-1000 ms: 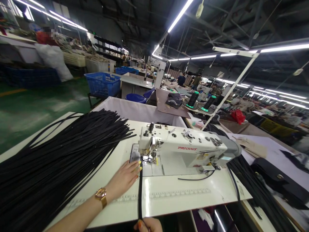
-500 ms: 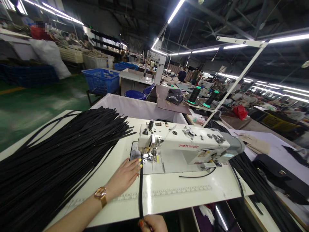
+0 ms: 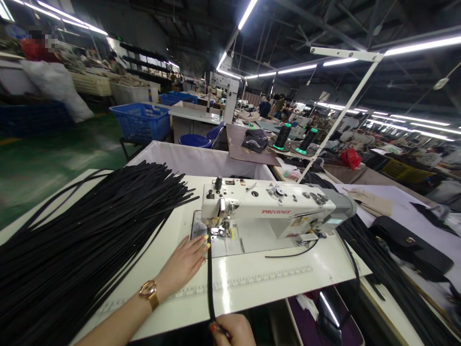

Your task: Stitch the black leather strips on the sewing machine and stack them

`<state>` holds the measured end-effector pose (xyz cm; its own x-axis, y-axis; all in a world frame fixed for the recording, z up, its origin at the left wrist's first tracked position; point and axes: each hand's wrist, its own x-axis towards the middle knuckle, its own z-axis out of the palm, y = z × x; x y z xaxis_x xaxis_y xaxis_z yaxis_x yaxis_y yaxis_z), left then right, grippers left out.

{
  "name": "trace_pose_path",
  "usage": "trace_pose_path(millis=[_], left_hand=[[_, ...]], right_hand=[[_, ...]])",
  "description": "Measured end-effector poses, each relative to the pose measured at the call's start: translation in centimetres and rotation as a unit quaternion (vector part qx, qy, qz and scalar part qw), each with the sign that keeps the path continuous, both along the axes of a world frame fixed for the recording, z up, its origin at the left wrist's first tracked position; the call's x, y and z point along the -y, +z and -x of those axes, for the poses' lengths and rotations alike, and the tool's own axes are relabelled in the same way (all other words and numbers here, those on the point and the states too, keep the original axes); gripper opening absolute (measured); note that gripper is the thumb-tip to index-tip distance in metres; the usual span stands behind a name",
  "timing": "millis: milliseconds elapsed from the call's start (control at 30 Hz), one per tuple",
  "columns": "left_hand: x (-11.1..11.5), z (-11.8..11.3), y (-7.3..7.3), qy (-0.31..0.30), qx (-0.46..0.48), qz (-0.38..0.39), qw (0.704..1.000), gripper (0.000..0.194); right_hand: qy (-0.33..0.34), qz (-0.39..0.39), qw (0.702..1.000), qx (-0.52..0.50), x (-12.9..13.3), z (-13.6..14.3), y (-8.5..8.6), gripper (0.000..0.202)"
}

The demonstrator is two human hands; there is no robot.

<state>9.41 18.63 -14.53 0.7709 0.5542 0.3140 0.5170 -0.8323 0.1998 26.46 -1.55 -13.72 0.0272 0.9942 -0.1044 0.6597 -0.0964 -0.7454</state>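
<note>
1. While the right hand (image 3: 232, 330) pinched the black strap (image 3: 209, 283) in a closed grip at the worktop (image 3: 273, 283) edge, the strap ran straight up to the sewing machine (image 3: 270, 214) foot.
2. The left hand (image 3: 185, 262) lay flat, fingers open, touching the strap's left side.
3. A strap pile (image 3: 79, 240) covered the worktop's left; factory benches stood beyond.
</note>
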Motion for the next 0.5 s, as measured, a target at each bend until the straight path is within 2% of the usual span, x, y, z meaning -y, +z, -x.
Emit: trace_pose_path(millis=[233, 500], left_hand=[[-0.06, 0.06, -0.10, -0.006, 0.017, -0.003, 1.000, 0.039], [0.00, 0.01, 0.00, -0.005, 0.022, 0.001, 1.000, 0.038]], right_hand=[[0.003, 0.016, 0.999, -0.037, -0.35, 0.15, -0.44, 0.032], [-0.006, 0.024, 0.999, -0.033, -0.30, 0.35, -0.02, 0.032]])
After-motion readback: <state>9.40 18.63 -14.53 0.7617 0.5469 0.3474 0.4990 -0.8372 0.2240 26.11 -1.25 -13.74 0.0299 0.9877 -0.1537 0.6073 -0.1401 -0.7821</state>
